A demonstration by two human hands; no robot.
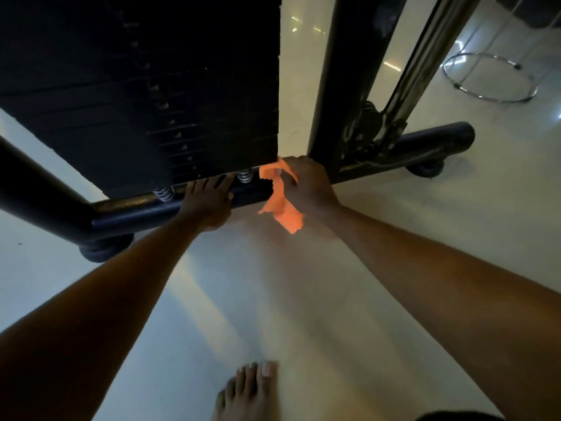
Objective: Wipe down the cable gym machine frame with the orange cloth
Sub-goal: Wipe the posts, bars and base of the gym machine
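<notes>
**Both hands low on the base bar of the cable machine**

The pale, glossy floor (303, 299) fills most of the view and carries soft reflections of light. On it stands the cable gym machine frame (136, 212), dark and tubular, its base bar running from lower left up toward the right and ending in a rounded cap. A second dark tube meets that bar at the left corner, above a round rubber foot (104, 247); another foot sits under the far right end. Above the bar rises the black weight stack (151, 95), its plates showing as thin stepped lines with a column of pin holes. Two coil springs (244, 175) sit between the stack and the bar. To the right of the stack a dark upright post (349, 86) climbs out of view, with a pulley and a metal guide rod just beside it. Far right, a chrome ring (488, 77) lies on the floor, well apart from the machine.

The left hand (209, 202) lies flat and open on top of the base bar, fingers spread toward the stack. The right hand (306, 185) is closed around the orange cloth (282, 202), pressing it against the bar at the foot of the upright post; the cloth's loose end hangs down in front of the bar. A bare foot (249, 390) stands at the bottom edge.
</notes>
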